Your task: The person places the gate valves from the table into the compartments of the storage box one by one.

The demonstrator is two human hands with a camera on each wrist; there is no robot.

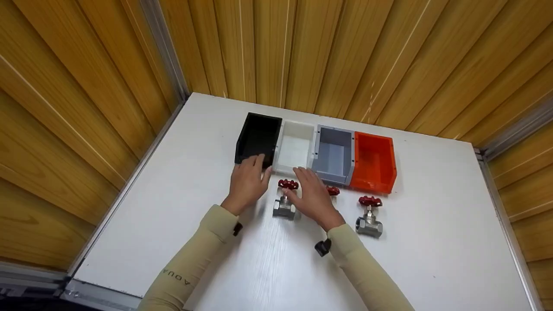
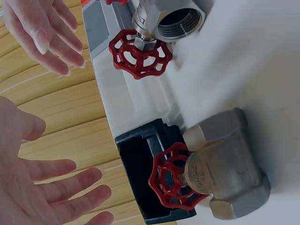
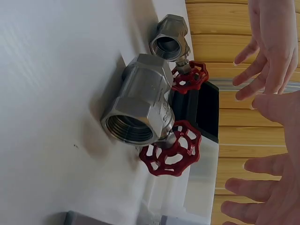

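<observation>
My left hand (image 1: pixel 248 183) hovers at the front edge of the black bin (image 1: pixel 259 134), fingers spread and holding nothing. Between the two hands stands a steel valve (image 1: pixel 284 208) with a red handwheel. My right hand (image 1: pixel 313 196) is over a second valve, hiding its body in the head view; only part of its red handwheel (image 1: pixel 332 190) shows there. Its threaded opening faces the camera in the right wrist view, where that valve (image 3: pixel 140 98) is nearest. The right fingers are extended, with nothing in them. A third valve (image 1: pixel 369 222) sits to the right, apart from both hands.
Behind the valves, a white bin (image 1: pixel 295 166), a grey bin (image 1: pixel 332 176) and an orange-red bin (image 1: pixel 373 188) continue the row from the black one. All stand on a white table (image 1: pixel 436 242). Wood-patterned panels (image 1: pixel 298 52) rise behind it and at both sides.
</observation>
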